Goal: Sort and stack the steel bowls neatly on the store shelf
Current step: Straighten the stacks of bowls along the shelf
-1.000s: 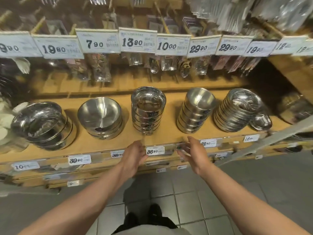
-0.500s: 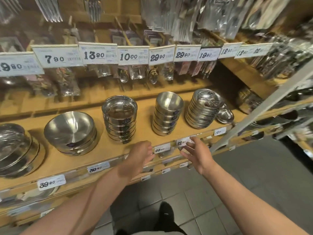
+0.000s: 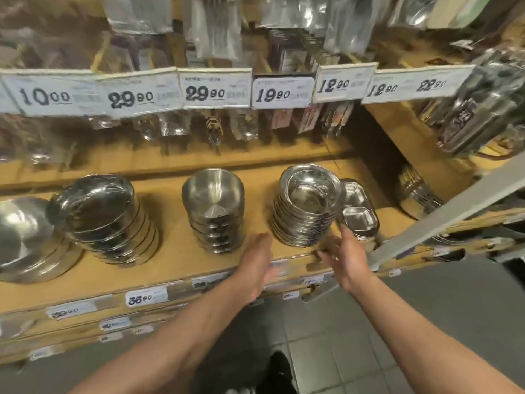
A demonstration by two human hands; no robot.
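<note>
Shelf: we see the wooden store shelf running across the middle of the frame, carrying every steel stack, with price tags along its front edge.
Big bowls: at the left edge sits a wide bowl stack, and beside it a leaning stack of dark-looking bowls.
Middle stack: deep bowls, upright, centre of the frame.
Target stack: we judge the shallow round dishes, right of centre, to be the next thing handled; the pile tilts slightly toward the upper right.
Small trays: rectangular trays touch the right side of that pile.
Left hand: empty, fingers straight and loosely spread, lower left of the shallow pile, just short of its base.
Right hand: empty and blurred, fingers spread, one fingertip close to the trays; we cannot tell if it touches.
Key relation: the pile lies up-frame, between both hands, so we judge a two-sided clasp likely; the right hand looks nearer.
</note>
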